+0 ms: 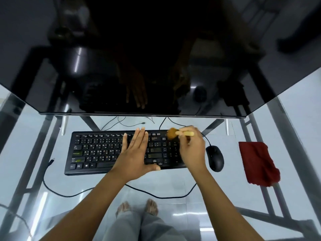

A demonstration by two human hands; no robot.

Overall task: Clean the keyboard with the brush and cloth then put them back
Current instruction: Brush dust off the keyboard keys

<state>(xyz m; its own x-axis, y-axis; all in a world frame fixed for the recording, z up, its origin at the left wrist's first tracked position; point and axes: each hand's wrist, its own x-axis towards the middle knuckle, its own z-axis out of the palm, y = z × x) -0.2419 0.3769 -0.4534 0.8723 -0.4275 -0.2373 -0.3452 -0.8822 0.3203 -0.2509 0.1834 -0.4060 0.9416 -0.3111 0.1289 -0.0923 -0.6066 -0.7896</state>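
A black keyboard (97, 150) lies across the glass desk in front of me. My left hand (134, 152) rests flat on its middle keys, fingers straight and together, holding nothing. My right hand (192, 150) is over the keyboard's right end and grips a small brush by its pale wooden handle. The brush (175, 133) has brown bristles that touch the keyboard's top right corner, near the number pad. A dark red cloth (257, 162) lies crumpled on the desk far to the right, apart from both hands.
A black mouse (215, 158) sits just right of the keyboard, close to my right hand. A large dark monitor (156, 66) stands behind the keyboard. Cables (156, 195) run over the glass desk (173, 185) in front. My legs and bare feet show through the glass.
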